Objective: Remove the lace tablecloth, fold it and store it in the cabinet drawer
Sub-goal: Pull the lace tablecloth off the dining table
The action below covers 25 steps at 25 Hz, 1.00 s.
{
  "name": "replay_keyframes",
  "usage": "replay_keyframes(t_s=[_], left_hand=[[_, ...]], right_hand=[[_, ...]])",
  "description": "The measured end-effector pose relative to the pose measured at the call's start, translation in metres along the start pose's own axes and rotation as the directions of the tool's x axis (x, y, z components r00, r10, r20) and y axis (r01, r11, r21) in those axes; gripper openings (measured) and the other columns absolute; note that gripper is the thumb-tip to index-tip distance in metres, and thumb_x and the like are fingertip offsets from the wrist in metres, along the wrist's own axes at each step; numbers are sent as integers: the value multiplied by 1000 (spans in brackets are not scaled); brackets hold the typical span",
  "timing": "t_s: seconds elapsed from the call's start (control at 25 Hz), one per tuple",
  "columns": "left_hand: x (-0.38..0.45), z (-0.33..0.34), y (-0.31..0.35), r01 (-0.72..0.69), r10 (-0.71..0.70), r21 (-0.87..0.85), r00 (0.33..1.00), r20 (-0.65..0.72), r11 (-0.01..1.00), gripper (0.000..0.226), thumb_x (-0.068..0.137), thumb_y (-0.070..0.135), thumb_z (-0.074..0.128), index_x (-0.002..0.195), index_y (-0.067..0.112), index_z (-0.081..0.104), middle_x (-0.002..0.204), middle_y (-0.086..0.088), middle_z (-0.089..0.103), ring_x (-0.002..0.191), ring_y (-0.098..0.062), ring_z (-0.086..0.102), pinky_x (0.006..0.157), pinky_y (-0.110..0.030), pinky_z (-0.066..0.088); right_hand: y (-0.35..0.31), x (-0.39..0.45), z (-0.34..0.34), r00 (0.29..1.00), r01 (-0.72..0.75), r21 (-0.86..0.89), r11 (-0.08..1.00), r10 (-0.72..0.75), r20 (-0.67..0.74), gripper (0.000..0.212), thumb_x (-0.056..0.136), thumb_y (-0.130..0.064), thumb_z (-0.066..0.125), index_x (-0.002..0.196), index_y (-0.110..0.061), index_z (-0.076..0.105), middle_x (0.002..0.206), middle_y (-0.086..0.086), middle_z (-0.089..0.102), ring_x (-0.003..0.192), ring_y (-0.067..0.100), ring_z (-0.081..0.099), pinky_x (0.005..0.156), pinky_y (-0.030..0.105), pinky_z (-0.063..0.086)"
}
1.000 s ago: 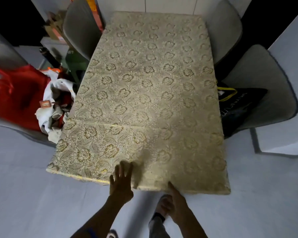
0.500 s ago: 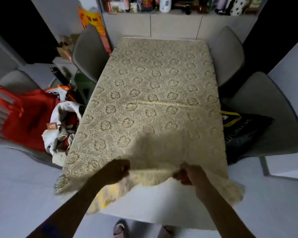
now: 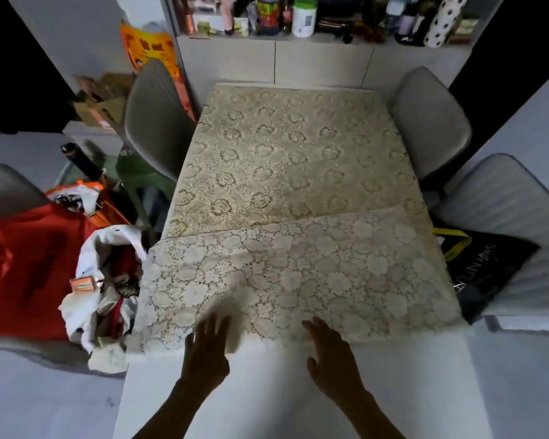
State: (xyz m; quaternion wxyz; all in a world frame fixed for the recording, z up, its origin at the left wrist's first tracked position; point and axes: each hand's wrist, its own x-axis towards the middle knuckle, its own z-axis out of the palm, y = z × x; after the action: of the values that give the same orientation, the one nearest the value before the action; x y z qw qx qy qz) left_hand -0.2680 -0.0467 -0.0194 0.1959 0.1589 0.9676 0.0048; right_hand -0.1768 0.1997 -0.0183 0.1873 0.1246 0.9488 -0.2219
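Note:
A cream-gold lace tablecloth (image 3: 286,160) with a flower pattern covers the far part of a white table (image 3: 292,391). Its near portion (image 3: 298,280) is folded back over itself, pale underside up, and the near end of the tabletop lies bare. My left hand (image 3: 208,353) hovers flat with fingers spread at the folded flap's near edge. My right hand (image 3: 328,359) is beside it, fingers apart, just short of that edge. Neither hand holds the cloth. The white cabinet (image 3: 298,64) stands against the wall beyond the table.
Grey chairs stand at the left (image 3: 156,122) and right (image 3: 428,122), with another at the right (image 3: 514,217) holding a black bag (image 3: 485,264). A red bag (image 3: 29,267) and a white bag of clutter (image 3: 105,289) sit left. Bottles and jars (image 3: 305,15) crowd the cabinet top.
Both hands gripped the cloth's near edge, lifted it and laid it back over the table. They have since let go and now hover open at the fold's edge.

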Motion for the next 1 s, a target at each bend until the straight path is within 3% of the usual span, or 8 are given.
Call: replay_keyframes(t_s=[0.12,0.2,0.36,0.56,0.64,0.76,0.88,1.0], left_hand=[[17,7,-20,-214,220,101,974,-50,972,92,29,16,93,115,5,62,104,-24,73,86,-41,72,55,-40,61],[19,7,-22,-270,275,131,961,-22,954,71,31,22,94,96,9,69,81,-11,74,68,-30,72,49,-32,58],[-5,9,-17,-261,249,12,932,265,965,19,83,20,61,101,21,63,108,2,69,102,-20,65,88,-31,50],[-69,37,5,-397,370,-121,644,670,910,36,91,12,55,126,17,57,157,-1,28,148,-32,19,115,-39,29],[-76,32,-2,-174,385,-395,737,555,902,30,87,23,65,113,37,61,132,7,58,129,-19,52,100,-24,46],[-56,29,-17,-88,173,-314,951,254,945,52,84,37,66,131,35,46,146,1,42,133,-17,41,103,-29,41],[-34,32,-13,-5,9,-16,978,209,1000,94,81,47,67,154,26,11,162,-10,7,145,-33,18,107,-45,39],[-31,42,-12,3,2,-20,965,264,1000,91,82,43,67,153,23,13,153,-12,32,130,-30,42,99,-43,41]], right_hand=[[-21,26,16,998,19,-235,972,-33,-57,64,63,-12,80,125,-13,63,132,19,59,111,39,63,84,49,55],[-30,34,18,994,12,-397,918,-55,-96,40,62,-16,84,100,-12,72,104,16,70,83,34,69,65,44,58],[-9,8,27,995,8,-393,920,33,97,28,99,-23,38,121,-18,55,123,4,59,110,26,55,90,37,44],[8,-72,52,966,-72,-230,971,125,224,41,104,-23,28,133,-1,47,138,13,49,129,23,45,106,27,33],[15,-79,55,999,-19,-171,985,13,-37,50,107,-25,19,129,16,37,159,5,25,146,11,22,112,11,14],[21,-61,34,973,19,-67,998,-3,232,47,102,-34,35,147,-20,36,155,-5,36,140,11,35,112,20,23],[27,-17,13,997,-29,-67,997,34,72,62,95,-16,42,153,-28,21,161,-3,22,132,24,43,104,33,42],[26,8,15,999,11,-274,962,2,48,78,90,-8,42,155,-29,4,165,1,3,120,32,47,84,38,49]])
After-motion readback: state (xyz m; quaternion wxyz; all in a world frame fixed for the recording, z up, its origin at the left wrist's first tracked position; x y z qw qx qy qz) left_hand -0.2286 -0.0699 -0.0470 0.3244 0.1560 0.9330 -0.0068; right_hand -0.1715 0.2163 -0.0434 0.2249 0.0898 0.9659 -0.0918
